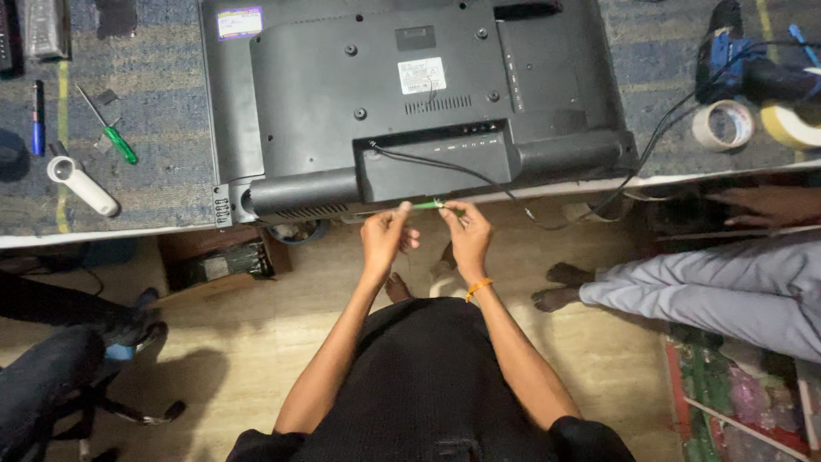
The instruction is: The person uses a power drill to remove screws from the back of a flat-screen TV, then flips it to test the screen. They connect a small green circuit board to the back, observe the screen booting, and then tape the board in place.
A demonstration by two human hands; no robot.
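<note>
Just below the worktop point(128, 224) edge, both hands pinch a thin green stick point(428, 205) between them: left hand point(385, 235) closed on its left end, right hand point(466, 233) on its right. Above lies a matte black plastic monitor point(410, 94), back up, a thin black cable point(445, 167) trailing.

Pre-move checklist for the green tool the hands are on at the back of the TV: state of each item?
1. Both hands on tool: ok. Left hand and right hand pinch the thin green tool at its two ends.
2. Tool tip type: cannot tell, too small.
3. TV lying face down on the bench: ok, back panel up.
4. Black cable clear of the hands: not ok, it trails off the panel just right of them.
5. Spare green screwdriver on the mat: ok, lying to the left.
6. Another person's feet nearby: not ok, close on the right.
</note>
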